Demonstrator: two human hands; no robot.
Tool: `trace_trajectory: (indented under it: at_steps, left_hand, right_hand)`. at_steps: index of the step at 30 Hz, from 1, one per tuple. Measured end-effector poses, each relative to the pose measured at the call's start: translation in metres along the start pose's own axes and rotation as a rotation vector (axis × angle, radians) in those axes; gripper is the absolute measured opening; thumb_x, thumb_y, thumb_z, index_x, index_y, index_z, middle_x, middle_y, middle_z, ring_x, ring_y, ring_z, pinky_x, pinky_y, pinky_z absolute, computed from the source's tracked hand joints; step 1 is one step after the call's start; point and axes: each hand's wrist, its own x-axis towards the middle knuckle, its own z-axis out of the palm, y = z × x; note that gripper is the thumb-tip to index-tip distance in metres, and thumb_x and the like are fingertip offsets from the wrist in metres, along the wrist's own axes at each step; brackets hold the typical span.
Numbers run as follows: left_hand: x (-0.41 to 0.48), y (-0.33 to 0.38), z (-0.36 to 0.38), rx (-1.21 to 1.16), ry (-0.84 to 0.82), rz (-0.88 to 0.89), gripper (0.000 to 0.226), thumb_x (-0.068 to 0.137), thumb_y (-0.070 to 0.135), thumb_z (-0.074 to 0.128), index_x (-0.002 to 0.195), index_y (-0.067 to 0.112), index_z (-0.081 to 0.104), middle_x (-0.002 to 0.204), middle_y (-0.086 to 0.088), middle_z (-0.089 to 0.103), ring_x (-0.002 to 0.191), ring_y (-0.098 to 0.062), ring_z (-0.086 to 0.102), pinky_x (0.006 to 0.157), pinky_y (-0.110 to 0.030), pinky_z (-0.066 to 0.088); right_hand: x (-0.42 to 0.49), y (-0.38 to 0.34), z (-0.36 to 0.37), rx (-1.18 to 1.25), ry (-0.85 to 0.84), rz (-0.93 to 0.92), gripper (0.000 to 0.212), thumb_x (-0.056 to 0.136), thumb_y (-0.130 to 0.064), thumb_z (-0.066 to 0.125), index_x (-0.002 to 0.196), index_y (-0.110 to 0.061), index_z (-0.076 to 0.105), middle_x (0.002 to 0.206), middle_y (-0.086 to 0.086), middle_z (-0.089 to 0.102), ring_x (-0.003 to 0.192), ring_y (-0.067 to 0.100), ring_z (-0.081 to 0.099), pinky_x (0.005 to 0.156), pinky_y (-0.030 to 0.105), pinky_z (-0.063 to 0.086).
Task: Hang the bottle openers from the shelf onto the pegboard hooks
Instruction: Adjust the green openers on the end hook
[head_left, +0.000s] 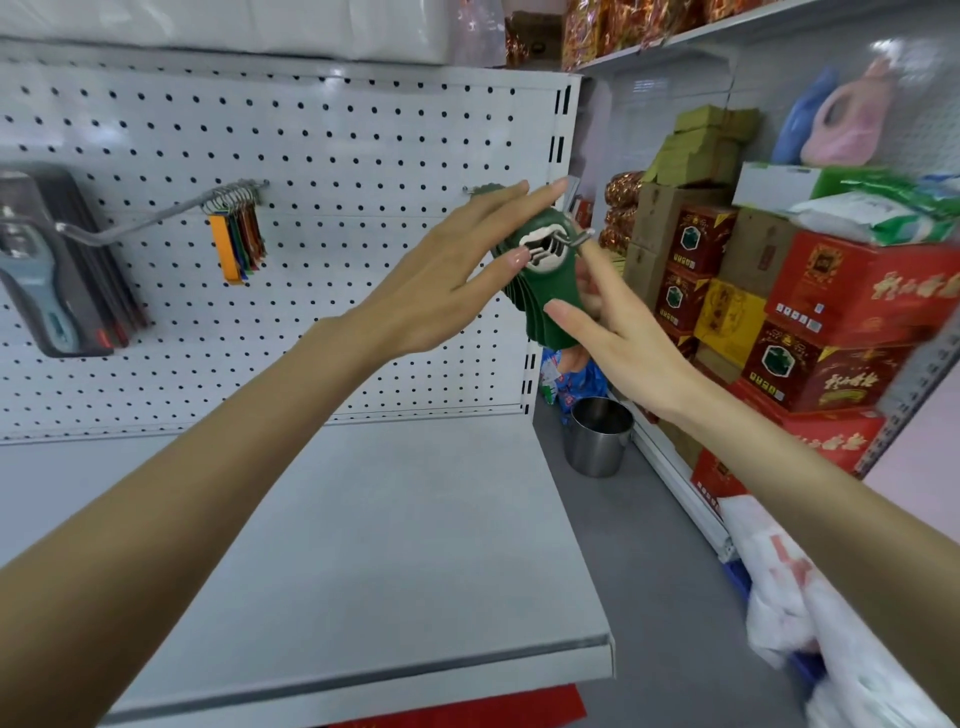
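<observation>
Green bottle openers (545, 291) sit stacked near the tip of the hook (576, 240) at the pegboard (337, 156) right edge. Left hand (447, 280) flat, fingers pressing the stack. Right hand (623, 343) pinches it, thumb in front. Best to slide the stack back evenly before releasing.

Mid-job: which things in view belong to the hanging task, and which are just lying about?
Job: green bottle openers, hook, pegboard, shelf, left hand, right hand.
Lying about: steel cup, red boxes, detergent jugs.
</observation>
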Motion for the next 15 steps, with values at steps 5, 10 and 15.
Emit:
trace_trajectory:
  at_steps: [5, 10, 15]
  left_hand:
    - [0.003, -0.007, -0.002, 0.043, -0.019, -0.039, 0.046, 0.102, 0.034, 0.035, 0.147, 0.038, 0.028, 0.154, 0.002, 0.030, 0.143, -0.009, 0.022, 0.110, -0.026, 0.022]
    - [0.007, -0.017, -0.005, 0.076, -0.071, -0.102, 0.049, 0.101, 0.035, 0.036, 0.148, 0.036, 0.026, 0.156, -0.003, 0.026, 0.144, -0.018, 0.021, 0.114, -0.036, 0.024]
    - [0.014, -0.026, -0.007, 0.124, -0.103, -0.104, 0.050, 0.101, 0.038, 0.038, 0.148, 0.041, 0.022, 0.156, 0.000, 0.025, 0.144, -0.016, 0.021, 0.115, -0.039, 0.026]
  right_hand:
    - [0.010, 0.006, 0.001, -0.110, 0.015, 0.020, 0.063, 0.097, -0.035, 0.048, 0.150, -0.041, 0.015, 0.129, -0.025, 0.057, 0.089, 0.031, 0.068, 0.071, 0.032, 0.060]
    - [0.023, 0.013, 0.001, -0.317, 0.021, 0.038, 0.055, 0.099, -0.039, 0.043, 0.149, -0.038, 0.020, 0.124, 0.001, 0.063, 0.057, 0.025, 0.065, 0.058, 0.046, 0.058]
    - [0.032, 0.014, 0.003, -0.345, 0.003, 0.143, 0.067, 0.097, -0.047, 0.040, 0.151, -0.040, 0.000, 0.099, 0.004, 0.068, 0.061, 0.022, 0.067, 0.063, 0.049, 0.058]
